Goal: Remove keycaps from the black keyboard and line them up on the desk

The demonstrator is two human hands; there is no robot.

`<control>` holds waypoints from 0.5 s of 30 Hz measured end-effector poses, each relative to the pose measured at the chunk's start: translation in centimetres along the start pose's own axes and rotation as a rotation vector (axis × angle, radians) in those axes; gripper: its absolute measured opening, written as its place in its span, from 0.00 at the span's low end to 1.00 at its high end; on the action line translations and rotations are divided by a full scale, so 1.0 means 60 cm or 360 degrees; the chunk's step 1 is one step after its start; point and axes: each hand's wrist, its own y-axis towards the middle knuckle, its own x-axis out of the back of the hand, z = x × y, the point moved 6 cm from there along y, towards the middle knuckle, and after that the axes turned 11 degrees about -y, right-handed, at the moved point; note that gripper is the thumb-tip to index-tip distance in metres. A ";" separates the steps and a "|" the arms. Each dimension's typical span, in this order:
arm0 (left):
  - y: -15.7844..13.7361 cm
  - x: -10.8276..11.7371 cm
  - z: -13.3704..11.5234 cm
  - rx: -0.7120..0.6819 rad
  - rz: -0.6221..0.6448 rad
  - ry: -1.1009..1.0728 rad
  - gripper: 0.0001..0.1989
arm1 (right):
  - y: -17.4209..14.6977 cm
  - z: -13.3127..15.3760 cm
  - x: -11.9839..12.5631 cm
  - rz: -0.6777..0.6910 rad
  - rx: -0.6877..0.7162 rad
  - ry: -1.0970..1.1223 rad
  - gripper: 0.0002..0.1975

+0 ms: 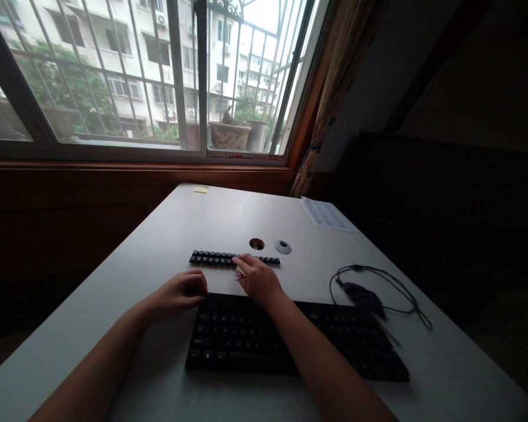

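Observation:
A black keyboard (pixel 255 343) lies on the white desk in front of me. Behind it, loose black keycaps (pixel 213 258) stand lined up in two rows. My right hand (pixel 259 281) reaches across the keyboard, its fingertips at the middle of these rows. A small shiny metal wire tool (pixel 240 275) shows under its curled fingers; its exact kind is unclear. My left hand (pixel 189 288) rests by the keyboard's upper left corner with fingers curled closed. Whatever it may hold is hidden. My right forearm covers part of the keys.
Behind the keycaps are a round cable hole (pixel 257 244) and a grey ring-shaped cover (pixel 283 247). A black cable (pixel 391 278) and a dark purple cloth-like item (pixel 363 297) lie at right. Printed paper (pixel 328 214) and a yellow note (pixel 201 189) lie toward the barred window.

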 end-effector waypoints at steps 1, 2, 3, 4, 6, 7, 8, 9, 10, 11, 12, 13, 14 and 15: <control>0.000 0.000 0.000 -0.0006 -0.0004 0.0003 0.08 | 0.000 -0.001 0.006 -0.0049 -0.0010 0.0041 0.18; 0.000 0.001 0.000 -0.0009 -0.0005 0.0003 0.08 | 0.000 -0.002 0.013 -0.0101 -0.0025 0.0088 0.17; 0.000 0.001 0.000 -0.0010 -0.0004 0.0005 0.08 | -0.001 -0.004 0.021 -0.0158 -0.0043 0.0143 0.16; 0.000 0.001 0.001 -0.0013 -0.0001 0.0008 0.08 | -0.002 -0.007 0.031 -0.0221 -0.0066 0.0203 0.14; 0.001 0.002 0.002 -0.0022 0.0004 0.0020 0.08 | -0.004 -0.016 0.052 -0.0349 -0.0114 0.0338 0.13; 0.001 0.002 0.002 -0.0028 0.0003 0.0027 0.08 | -0.005 -0.021 0.064 -0.0411 -0.0137 0.0407 0.13; 0.001 0.003 0.003 -0.0033 0.0005 0.0033 0.08 | -0.007 -0.027 0.077 -0.0465 -0.0156 0.0473 0.13; 0.001 0.003 0.003 -0.0038 0.0004 0.0035 0.08 | -0.008 -0.033 0.090 -0.0513 -0.0177 0.0533 0.14; 0.001 0.003 0.003 -0.0040 0.0008 0.0033 0.08 | -0.010 -0.039 0.104 -0.0545 -0.0202 0.0585 0.15; 0.001 0.003 0.003 -0.0039 0.0012 0.0030 0.08 | -0.013 -0.046 0.116 -0.0563 -0.0239 0.0629 0.16; 0.001 0.002 0.004 -0.0036 0.0018 0.0025 0.08 | -0.016 -0.053 0.128 -0.0556 -0.0291 0.0665 0.18; 0.000 0.002 0.004 -0.0033 0.0020 0.0020 0.08 | -0.020 -0.059 0.138 -0.0541 -0.0343 0.0693 0.20; 0.000 0.002 0.005 -0.0028 0.0018 0.0015 0.08 | -0.027 -0.062 0.146 -0.0515 -0.0376 0.0705 0.23; 0.000 0.002 0.005 -0.0024 0.0015 0.0012 0.08 | -0.034 -0.063 0.153 -0.0483 -0.0390 0.0693 0.24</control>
